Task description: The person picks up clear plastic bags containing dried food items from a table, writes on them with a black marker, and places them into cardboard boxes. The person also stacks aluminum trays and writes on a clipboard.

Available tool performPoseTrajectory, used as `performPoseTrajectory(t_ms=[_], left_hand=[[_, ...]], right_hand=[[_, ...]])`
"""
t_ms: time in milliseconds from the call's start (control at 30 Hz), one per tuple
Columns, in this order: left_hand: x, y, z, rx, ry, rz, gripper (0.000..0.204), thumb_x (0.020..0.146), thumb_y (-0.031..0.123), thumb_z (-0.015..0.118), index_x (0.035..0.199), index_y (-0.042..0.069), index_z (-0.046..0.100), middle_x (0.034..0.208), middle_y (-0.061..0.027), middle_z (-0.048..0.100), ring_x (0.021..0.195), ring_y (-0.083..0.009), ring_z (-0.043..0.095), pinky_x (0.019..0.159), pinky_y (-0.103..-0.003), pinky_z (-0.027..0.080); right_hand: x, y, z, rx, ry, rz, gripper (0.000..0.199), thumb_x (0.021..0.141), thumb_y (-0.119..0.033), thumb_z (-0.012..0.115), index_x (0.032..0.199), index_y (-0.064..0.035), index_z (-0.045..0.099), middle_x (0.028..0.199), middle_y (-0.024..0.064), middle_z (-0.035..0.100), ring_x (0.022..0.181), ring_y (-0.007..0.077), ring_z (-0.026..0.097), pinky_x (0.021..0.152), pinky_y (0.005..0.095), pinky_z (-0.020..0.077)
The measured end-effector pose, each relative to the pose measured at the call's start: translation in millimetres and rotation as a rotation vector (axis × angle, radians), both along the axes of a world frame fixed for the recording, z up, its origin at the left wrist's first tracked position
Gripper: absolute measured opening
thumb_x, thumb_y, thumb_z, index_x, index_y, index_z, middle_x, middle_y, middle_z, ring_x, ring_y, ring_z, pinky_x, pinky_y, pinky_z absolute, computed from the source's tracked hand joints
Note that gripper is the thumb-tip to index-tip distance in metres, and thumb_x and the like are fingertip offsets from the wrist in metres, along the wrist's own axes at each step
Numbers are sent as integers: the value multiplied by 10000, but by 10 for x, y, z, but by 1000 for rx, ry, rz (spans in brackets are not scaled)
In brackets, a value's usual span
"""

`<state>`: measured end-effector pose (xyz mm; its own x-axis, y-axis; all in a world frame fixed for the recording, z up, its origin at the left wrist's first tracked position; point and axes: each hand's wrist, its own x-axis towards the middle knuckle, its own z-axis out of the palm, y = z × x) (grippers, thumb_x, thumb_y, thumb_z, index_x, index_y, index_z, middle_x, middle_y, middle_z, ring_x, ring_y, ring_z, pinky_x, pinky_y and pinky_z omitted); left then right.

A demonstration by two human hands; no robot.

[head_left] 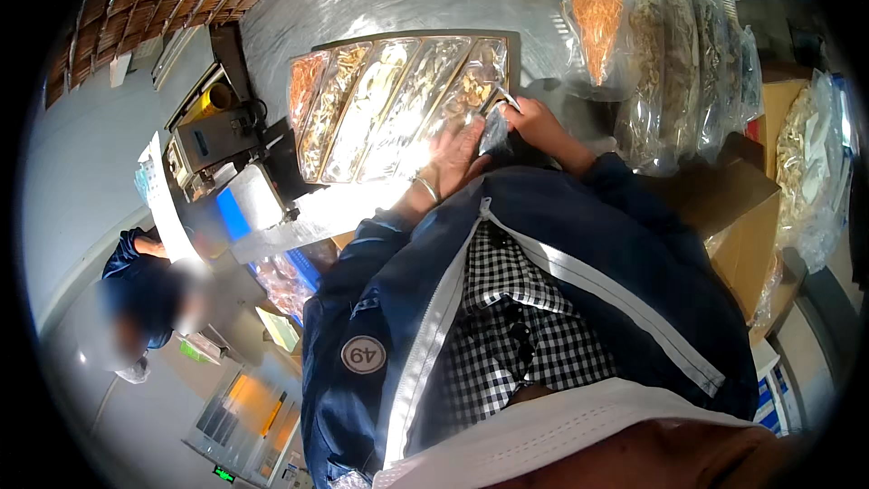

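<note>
A tray (pixel 513 68) with several slanted compartments lies in front of me, covered in clear plastic. Its compartments hold orange strands at the left and pale and brown dried pieces, perhaps mushrooms, further right. My left hand (pixel 450 158) is at the tray's near right corner, fingers closed around the edge of some clear plastic film (pixel 494 131). Right beside it, my right hand (pixel 546 129) is closed on a thin, light-coloured tool (pixel 509 99) pointing toward the tray's corner. Its exact kind is too small to tell. Strong glare washes out the tray's near side.
More filled clear packs (pixel 674 72) stand at the right, beside an open cardboard box (pixel 747 208). A grey machine (pixel 214 140) with a yellow roll is at the left. Slatted brown trays (pixel 163 0) are stacked at the far left. Another person (pixel 145 299) is at the lower left.
</note>
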<state>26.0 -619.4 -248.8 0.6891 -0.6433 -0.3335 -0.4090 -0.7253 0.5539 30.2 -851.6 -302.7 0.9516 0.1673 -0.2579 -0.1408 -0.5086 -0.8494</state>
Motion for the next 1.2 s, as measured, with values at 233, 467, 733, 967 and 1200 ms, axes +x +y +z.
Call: performPoseTrajectory(t_ms=[233, 467, 733, 967, 1200], left_hand=[[-98, -46, -178, 187, -301, -117, 880, 881, 483, 630, 1531, 37, 238, 1590, -118, 268, 1432, -352, 270, 1151, -557, 189], [-195, -167, -168, 85, -355, -132, 644, 878, 460, 655, 1461, 303, 431, 1562, -67, 329, 1440, -382, 268, 1124, -631, 233], [-203, -88, -315, -10, -383, -124, 545, 883, 419, 661, 1385, 277, 502, 1581, -73, 306, 1469, -380, 215, 1135, -609, 193], [-196, -39, -361, -145, -451, -113, 463, 877, 408, 663, 1288, 221, 563, 1562, -103, 335, 1452, -396, 251, 1130, -609, 188], [-213, -20, -273, -193, -407, -84, 561, 854, 410, 688, 1331, 175, 509, 1549, -119, 344, 1445, -376, 273, 1147, -586, 184]], right_hand=[[-51, 46, -201, -205, -296, 20, 248, 938, -226, 590, 948, 16, 647, 893, 226, 648, 811, 407, 631, 711, 495, 498], [90, 35, -274, 74, 248, -216, 518, 900, -488, 623, 940, 27, 656, 836, 237, 671, 825, 407, 648, 743, 459, 477], [-506, 83, -192, 497, 309, -241, 272, 853, -286, 710, 966, -39, 700, 886, 79, 712, 820, 129, 637, 732, 304, 491], [-605, 191, 76, 570, 394, -301, 214, 859, -220, 667, 943, -28, 713, 845, 46, 708, 801, 131, 624, 718, 291, 475], [-499, 163, -109, 636, 374, -315, 199, 847, -213, 711, 850, -16, 678, 796, 22, 688, 691, 90, 579, 626, 272, 444]])
